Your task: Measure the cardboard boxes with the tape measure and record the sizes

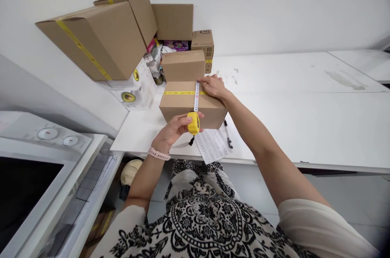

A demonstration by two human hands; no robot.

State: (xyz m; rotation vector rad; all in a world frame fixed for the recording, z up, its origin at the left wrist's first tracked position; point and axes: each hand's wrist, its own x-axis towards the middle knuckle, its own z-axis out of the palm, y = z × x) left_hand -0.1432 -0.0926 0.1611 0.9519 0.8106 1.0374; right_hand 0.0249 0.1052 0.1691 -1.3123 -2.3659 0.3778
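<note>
L hand [176, 127] closed round a yellow tape measure [193, 124], thumb on the case, held just in front of the box's near top edge. R hand [214, 86] palm-down on the box top, fingers loosely spread, not gripping the box; forefinger on or right by the far end of the blade [196, 96], approx at the far top edge.

Box = brown cardboard box [176, 102], on the worktop [289, 124] nr its front edge, yellow packing tape [176, 93] running L–R over the top. Blade lies across it front to back, crossing the yellow strip, R of centre.

Printed sheet [211, 148] just in front of the box, one corner past the worktop's front edge; marker pen [228, 134], blk & wht, on its R side. Blk wrist cord [191, 141] below the tape measure case.

Bk of worktop: second cardboard box [183, 67] directly behind the first, small printed carton [202, 42] behind that to the R, purple packet [176, 45] further bk. To the L, wht avocado-print box [143, 87] w/ big taped carton [112, 42] on top; jar [157, 79] beside it. Far L: wht appliance w/ two dials [48, 133]. Pale pink wristband [159, 153] on L wrist
</note>
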